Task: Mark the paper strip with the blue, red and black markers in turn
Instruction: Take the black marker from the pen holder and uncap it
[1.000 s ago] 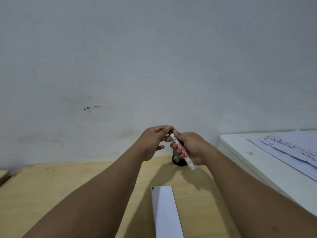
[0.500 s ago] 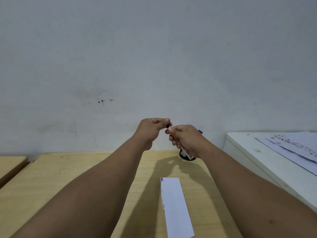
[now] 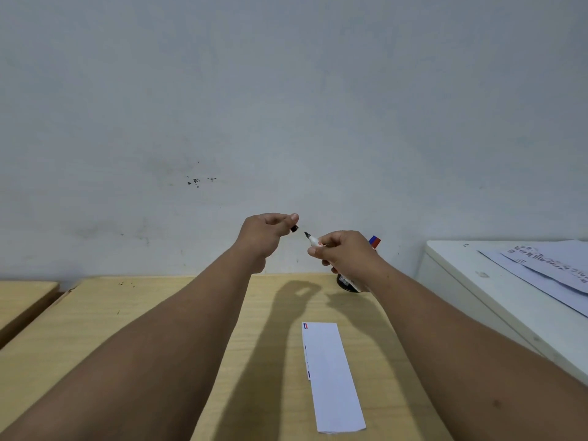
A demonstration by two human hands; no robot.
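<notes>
My right hand point(image 3: 345, 251) grips a white-bodied marker with a black tip point(image 3: 312, 239), uncapped, its tip pointing up and left. My left hand point(image 3: 265, 233) pinches the black cap point(image 3: 294, 228), a short gap away from the tip. Both hands are raised above the far edge of the wooden table point(image 3: 159, 313). A white paper strip point(image 3: 331, 374) lies lengthwise on the table below my right hand, with small blue and red marks at its far left corner and along its left edge. Behind my right hand stands a dark holder point(image 3: 345, 283) with the blue and red marker ends point(image 3: 374, 241) sticking up.
A white cabinet top point(image 3: 477, 281) at the right carries printed paper sheets point(image 3: 547, 265). A second wooden table point(image 3: 22, 297) sits at the far left across a gap. A grey-white wall stands close behind the tables.
The cap came off the marker: my hands were joined on it, and now my left hand has pulled away to the left with the cap, baring the black tip.
</notes>
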